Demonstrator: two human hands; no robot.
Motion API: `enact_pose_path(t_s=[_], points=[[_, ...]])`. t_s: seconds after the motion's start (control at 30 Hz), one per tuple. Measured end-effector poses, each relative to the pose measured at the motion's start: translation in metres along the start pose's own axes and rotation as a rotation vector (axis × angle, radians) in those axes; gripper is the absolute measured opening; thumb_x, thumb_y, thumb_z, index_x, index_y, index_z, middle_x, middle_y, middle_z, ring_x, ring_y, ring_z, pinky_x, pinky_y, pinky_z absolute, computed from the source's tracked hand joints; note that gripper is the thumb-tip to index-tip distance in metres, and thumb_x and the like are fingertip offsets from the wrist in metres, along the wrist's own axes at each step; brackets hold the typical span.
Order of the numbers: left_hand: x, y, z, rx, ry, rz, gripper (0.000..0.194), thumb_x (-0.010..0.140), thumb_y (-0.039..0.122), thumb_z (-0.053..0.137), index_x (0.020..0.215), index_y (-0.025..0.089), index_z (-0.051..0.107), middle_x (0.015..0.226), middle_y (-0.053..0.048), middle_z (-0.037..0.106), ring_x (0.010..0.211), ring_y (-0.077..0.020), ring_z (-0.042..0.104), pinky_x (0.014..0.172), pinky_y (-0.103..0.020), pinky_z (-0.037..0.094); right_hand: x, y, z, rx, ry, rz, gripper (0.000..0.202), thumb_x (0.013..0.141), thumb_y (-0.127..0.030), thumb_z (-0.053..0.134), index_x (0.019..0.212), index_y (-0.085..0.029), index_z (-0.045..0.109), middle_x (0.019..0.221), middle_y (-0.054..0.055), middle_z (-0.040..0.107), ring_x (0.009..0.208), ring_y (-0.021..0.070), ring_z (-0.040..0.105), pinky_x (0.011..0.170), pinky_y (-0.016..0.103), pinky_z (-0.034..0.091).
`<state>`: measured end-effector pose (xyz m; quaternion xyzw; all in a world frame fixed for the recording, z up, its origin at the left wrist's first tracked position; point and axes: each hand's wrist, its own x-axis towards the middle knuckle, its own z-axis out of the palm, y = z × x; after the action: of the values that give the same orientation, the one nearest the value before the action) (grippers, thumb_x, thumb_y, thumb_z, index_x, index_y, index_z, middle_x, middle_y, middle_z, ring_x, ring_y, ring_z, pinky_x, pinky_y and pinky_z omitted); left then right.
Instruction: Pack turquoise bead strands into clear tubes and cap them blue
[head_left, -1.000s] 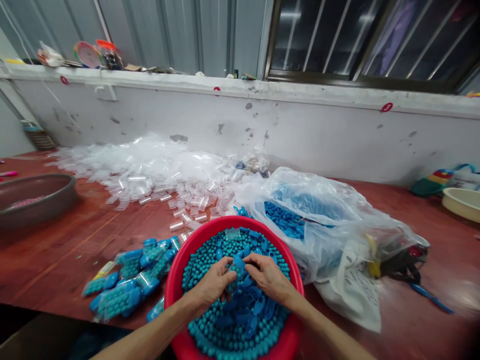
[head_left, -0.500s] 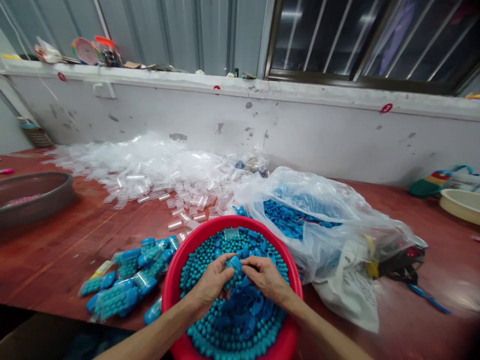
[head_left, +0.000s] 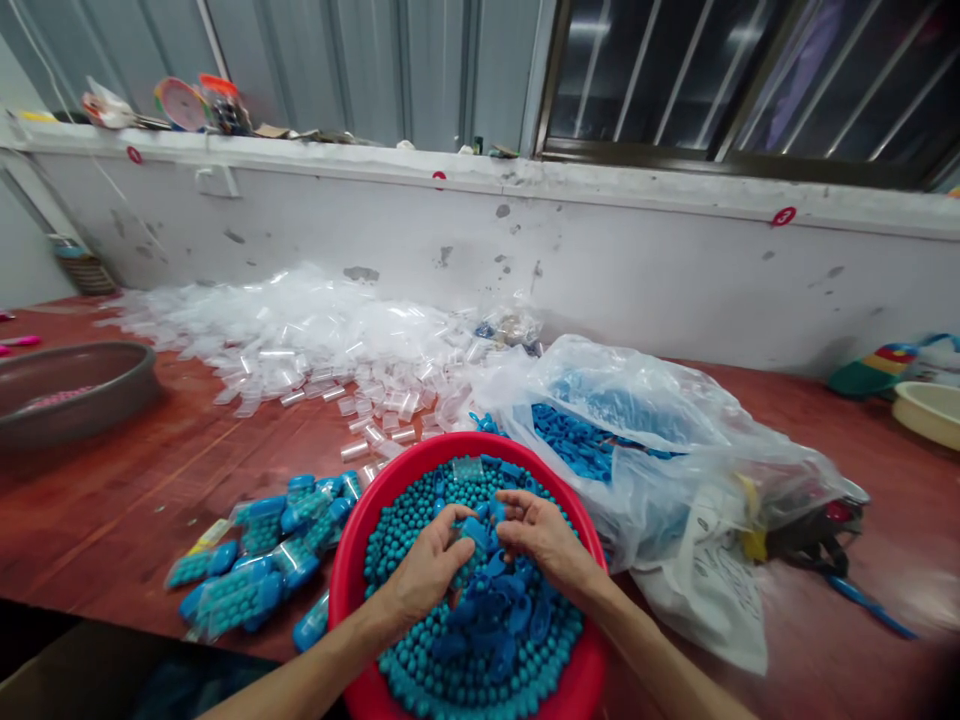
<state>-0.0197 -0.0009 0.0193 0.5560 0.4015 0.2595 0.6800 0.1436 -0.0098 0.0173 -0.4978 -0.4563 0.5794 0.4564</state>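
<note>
A red basin [head_left: 346, 590] at the front centre holds many teal beads [head_left: 405, 520] and a heap of blue plastic caps [head_left: 491, 610]. Over the beads, my left hand [head_left: 431, 560] grips a small clear container with a blue top [head_left: 472, 535], its lower part partly hidden by the fingers. Just to its right, my right hand [head_left: 540, 535] pinches a blue cap [head_left: 497, 508]. The two hands are apart. Filled containers with blue ends [head_left: 259, 575] lie in a pile left of the basin.
Clear plastic tubes [head_left: 315, 330] are heaped along the wall. A clear bag [head_left: 675, 440] of blue pieces lies behind and right of the basin. A grey-brown basin [head_left: 127, 385] stands at the left, a cream basin [head_left: 926, 420] at the far right. The red table's front edge shows lower left.
My right hand has moved slightly up and away from the container and now has a blue cap. My left hand keeps its container. The view has shifted slightly.
</note>
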Motion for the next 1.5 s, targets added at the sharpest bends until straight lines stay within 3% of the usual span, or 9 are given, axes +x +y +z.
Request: enact_pose_path(t_s=[0.27,0.47,0.67,0.83,0.97,1.1,1.3,1.37,1.5], points=[[0.001,-0.009,0.007,0.035,0.16,-0.024,0.031,0.074,0.036,0.044,0.1,0.02,0.037,0.055,0.009,0.041,0.033,-0.0052,0.034,0.032,-0.017,0.03,-0.01,-0.008,0.009,-0.47,-0.122,-0.204,0.019,0.077,-0.027,0.049,0.093,-0.018,0.056,0.082,0.001,0.058,0.077,0.0154,0.054,0.065,0.026,0.044],[0.0,-0.004,0.006,-0.071,0.18,0.098,0.04,0.07,0.033,0.054,0.105,0.016,0.046,0.081,-0.001,0.059,0.078,-0.0151,0.054,0.07,-0.023,0.041,-0.022,0.003,0.033,-0.702,-0.137,-0.203,0.083,0.057,-0.028,0.069,0.127,-0.016,0.027,0.121,0.012,0.041,0.111,0.0263,0.041,0.087,0.036,0.038],[-0.002,-0.008,0.013,-0.115,0.165,0.046,0.023,0.073,0.032,0.051,0.092,0.018,0.05,0.065,0.003,0.053,0.067,-0.0128,0.051,0.062,-0.022,0.039,-0.025,0.01,0.044,-0.918,0.0,-0.337,0.064,0.062,-0.028,0.06,0.12,-0.013,0.038,0.103,0.012,0.05,0.096,0.0259,0.05,0.081,0.038,0.042],[0.004,-0.015,0.017,-0.034,0.207,0.014,0.018,0.072,0.033,0.051,0.083,0.018,0.05,0.062,0.004,0.052,0.063,-0.0127,0.05,0.056,-0.021,0.036,-0.027,0.011,0.045,-0.94,0.018,-0.288,0.063,0.059,-0.029,0.061,0.117,-0.012,0.041,0.1,0.011,0.052,0.09,0.0248,0.054,0.077,0.036,0.044],[0.004,-0.014,0.005,0.202,0.209,0.095,0.013,0.072,0.028,0.049,0.078,0.017,0.051,0.072,0.001,0.056,0.071,-0.0139,0.05,0.064,-0.022,0.038,-0.029,0.012,0.044,-0.943,-0.139,-0.194,0.077,0.065,-0.036,0.06,0.129,-0.011,0.027,0.118,0.017,0.046,0.102,0.0284,0.051,0.082,0.037,0.041],[-0.019,0.001,-0.038,0.57,0.174,0.088,0.021,0.076,0.03,0.045,0.093,0.021,0.052,0.067,0.003,0.056,0.06,-0.0137,0.049,0.057,-0.022,0.035,-0.027,0.012,0.035,-1.022,-0.328,-0.198,0.081,0.072,-0.042,0.057,0.135,-0.013,0.015,0.127,0.019,0.04,0.113,0.0309,0.043,0.088,0.039,0.037],[-0.057,0.035,-0.106,1.354,0.575,-0.216,0.039,0.08,0.031,0.036,0.117,0.025,0.048,0.094,-0.009,0.062,0.078,-0.0271,0.058,0.066,-0.032,0.036,-0.018,0.015,0.025,-1.378,-0.359,-0.292,0.027,0.078,-0.033,0.052,0.1,-0.019,0.054,0.091,0.007,0.06,0.077,0.0228,0.06,0.063,0.029,0.045],[-0.051,0.039,-0.106,1.438,0.634,-0.223,0.038,0.08,0.027,0.033,0.114,0.021,0.05,0.101,-0.013,0.06,0.082,-0.0281,0.057,0.067,-0.034,0.037,-0.014,0.016,0.027,-1.447,-0.344,-0.337,0.024,0.076,-0.031,0.053,0.097,-0.019,0.053,0.09,0.006,0.059,0.073,0.0207,0.06,0.058,0.026,0.045],[-0.006,0.04,-0.077,1.361,0.475,-0.079,0.031,0.082,0.031,0.033,0.099,0.022,0.057,0.085,-0.008,0.065,0.08,-0.0227,0.059,0.067,-0.028,0.038,0.002,0.017,0.042,-1.48,-0.337,-0.42,0.024,0.077,-0.024,0.051,0.1,-0.019,0.051,0.093,0.008,0.058,0.071,0.0205,0.06,0.055,0.027,0.046]])
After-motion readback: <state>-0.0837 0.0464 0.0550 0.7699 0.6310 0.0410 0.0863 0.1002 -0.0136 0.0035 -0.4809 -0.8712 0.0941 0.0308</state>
